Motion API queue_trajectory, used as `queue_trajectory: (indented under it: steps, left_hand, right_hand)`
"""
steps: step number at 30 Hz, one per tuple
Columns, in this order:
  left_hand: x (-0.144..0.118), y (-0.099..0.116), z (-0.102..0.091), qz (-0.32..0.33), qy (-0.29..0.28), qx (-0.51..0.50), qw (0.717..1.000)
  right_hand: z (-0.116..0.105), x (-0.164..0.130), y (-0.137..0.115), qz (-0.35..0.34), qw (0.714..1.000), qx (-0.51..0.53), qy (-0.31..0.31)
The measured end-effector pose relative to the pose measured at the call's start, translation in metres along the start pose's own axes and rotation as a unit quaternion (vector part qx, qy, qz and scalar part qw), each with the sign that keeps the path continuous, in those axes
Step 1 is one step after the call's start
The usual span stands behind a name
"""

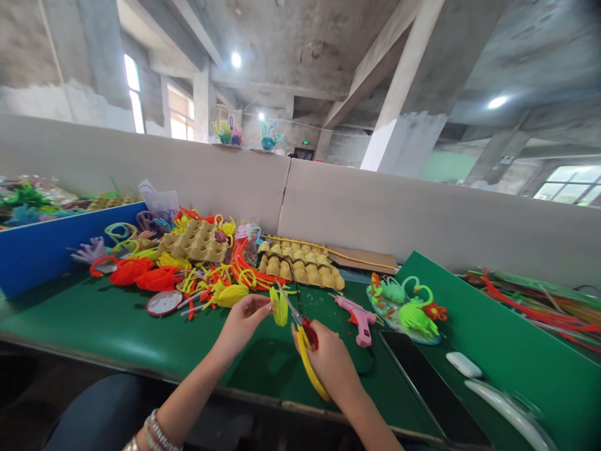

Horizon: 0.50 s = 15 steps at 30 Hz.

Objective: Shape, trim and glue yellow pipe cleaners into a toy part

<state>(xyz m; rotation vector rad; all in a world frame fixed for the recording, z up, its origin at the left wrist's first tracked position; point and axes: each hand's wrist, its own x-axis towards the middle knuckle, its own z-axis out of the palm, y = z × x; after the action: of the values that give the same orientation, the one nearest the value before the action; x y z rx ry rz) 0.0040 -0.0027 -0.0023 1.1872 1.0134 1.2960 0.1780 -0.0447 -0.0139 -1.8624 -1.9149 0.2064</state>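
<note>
My left hand (246,319) pinches a small bundle of bent yellow-green pipe cleaners (280,307) between thumb and fingertips, above the front of the green table. Wrapped round the yellow and red handles of a pair of scissors (307,360) is my right hand (326,354). The grey blades point up and away, close beside the bundle's right side; whether they touch it I cannot tell. A pink glue gun (359,318) lies to the right of the scissors. Another yellow pipe-cleaner piece (232,295) lies just beyond my left hand.
Egg-carton trays (300,266) stand at the back amid heaps of orange and yellow pipe cleaners (241,263). Green swan figures (416,316) sit on a round base at right. A phone (429,382) lies near the front edge. Blue (70,241) and green (498,326) dividers flank the table.
</note>
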Motion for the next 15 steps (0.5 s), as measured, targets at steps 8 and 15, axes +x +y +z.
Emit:
queue_trajectory:
  steps: [8,15]
  left_hand:
    - [0.001,0.006,-0.001,0.009,0.036,0.022,0.999]
    - [0.003,0.003,-0.002,0.024,0.055,0.028,0.998]
  right_hand:
    - [0.000,0.013,0.025,-0.026,0.985,-0.040,0.165]
    - [-0.008,0.016,0.037,0.000,0.972,-0.177,0.153]
